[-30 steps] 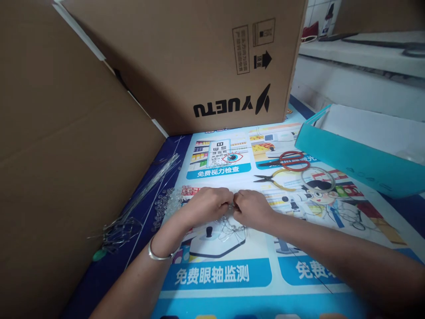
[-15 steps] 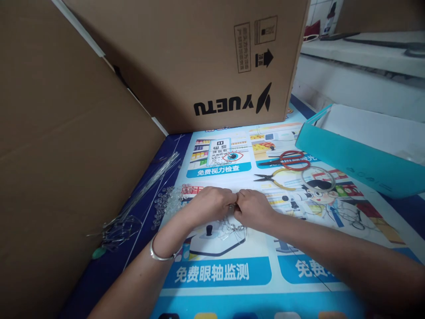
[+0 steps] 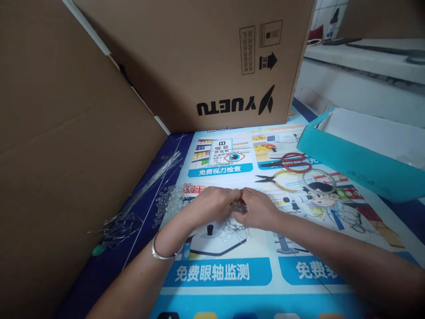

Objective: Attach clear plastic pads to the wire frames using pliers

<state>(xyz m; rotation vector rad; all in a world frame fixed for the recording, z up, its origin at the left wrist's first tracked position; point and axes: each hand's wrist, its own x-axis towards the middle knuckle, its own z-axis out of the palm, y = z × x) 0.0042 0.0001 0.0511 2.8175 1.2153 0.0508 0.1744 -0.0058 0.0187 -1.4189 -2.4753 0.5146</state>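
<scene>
My left hand (image 3: 215, 202) and my right hand (image 3: 258, 209) meet over the printed table cover, fingers curled and pinched together. Between them is a string of clear beads (image 3: 236, 227) on thin wire or thread, part of which hangs below my fingers. The fingertips hide much of it, so the exact grip is unclear. Loose clear beads (image 3: 172, 201) lie in a heap left of my left hand. Beyond my right hand rest yellow-handled pliers (image 3: 279, 180), red-handled scissors (image 3: 292, 163) and a coil of clear line (image 3: 319, 181).
Cardboard walls (image 3: 199, 53) rise at the left and back. A teal box (image 3: 358, 159) stands at the right. Thin metal wires (image 3: 149, 181) lie along the left, ending in a tangled bundle (image 3: 121, 230). Loose dark thread (image 3: 352, 217) lies behind my right forearm.
My fingers have shifted: the right hand's thumb and forefinger have spread apart a little, showing more beads between the hands. The whole view has moved slightly.
</scene>
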